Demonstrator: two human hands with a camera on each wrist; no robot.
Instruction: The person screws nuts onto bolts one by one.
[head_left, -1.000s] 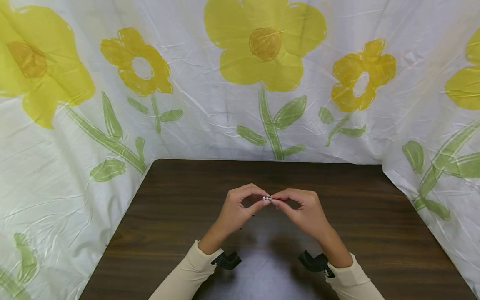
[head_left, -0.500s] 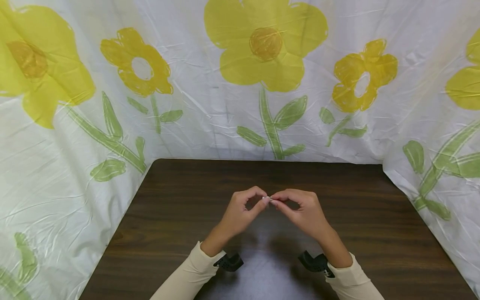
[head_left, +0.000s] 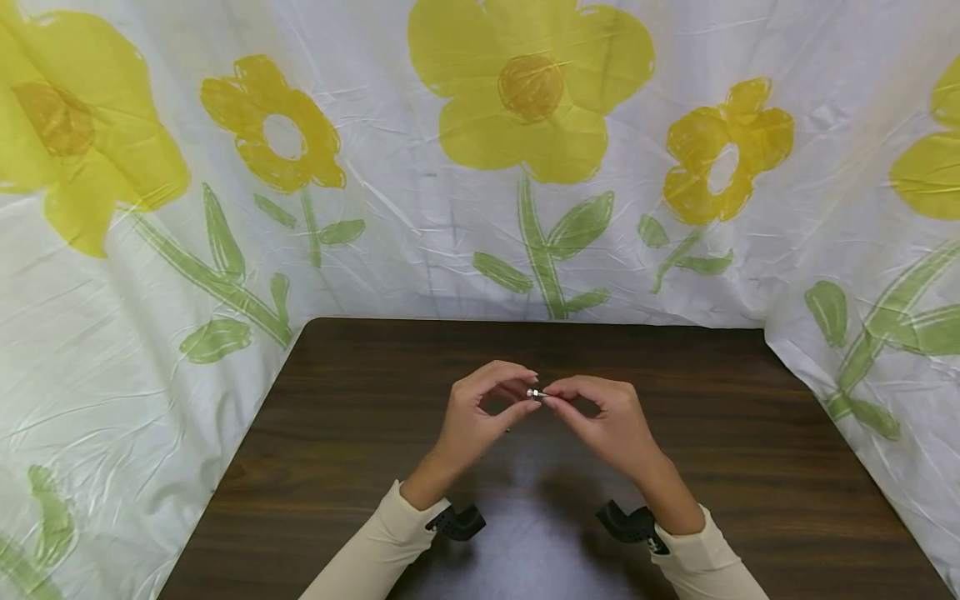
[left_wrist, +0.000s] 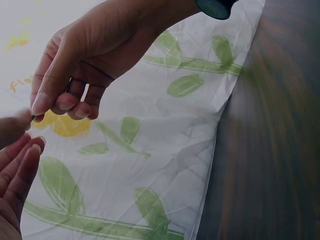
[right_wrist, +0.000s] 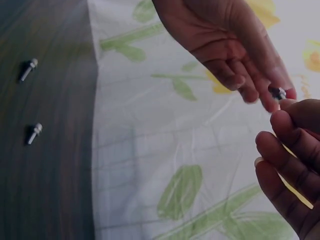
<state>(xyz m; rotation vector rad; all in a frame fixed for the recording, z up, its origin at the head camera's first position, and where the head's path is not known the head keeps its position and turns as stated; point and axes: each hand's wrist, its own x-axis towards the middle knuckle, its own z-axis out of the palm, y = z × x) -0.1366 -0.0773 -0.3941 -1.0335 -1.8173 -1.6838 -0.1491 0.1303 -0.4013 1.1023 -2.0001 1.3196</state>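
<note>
A small silver bolt [head_left: 536, 393] is held level between the hands, above the table. The right hand [head_left: 603, 417] pinches its thin end between thumb and index finger. Around the thicker end, the thumb and fingers of the left hand [head_left: 476, 421] are spread, with a gap visible above the bolt. In the right wrist view the bolt's dark, shiny end [right_wrist: 280, 93] shows between the left hand [right_wrist: 225, 40] above and the right hand [right_wrist: 295, 150] below. The left wrist view mostly hides the bolt behind fingertips.
Two more bolts, one farther up [right_wrist: 29, 70] and one lower [right_wrist: 34, 134], lie on the dark wooden table [head_left: 360, 400] in the right wrist view. A white sheet [head_left: 420, 250] printed with yellow flowers hangs along the table's back and sides.
Half a second ago the left thumb and finger were closed on the bolt's thick end. Now they have spread apart, uncovering it. The right hand has hardly moved.
</note>
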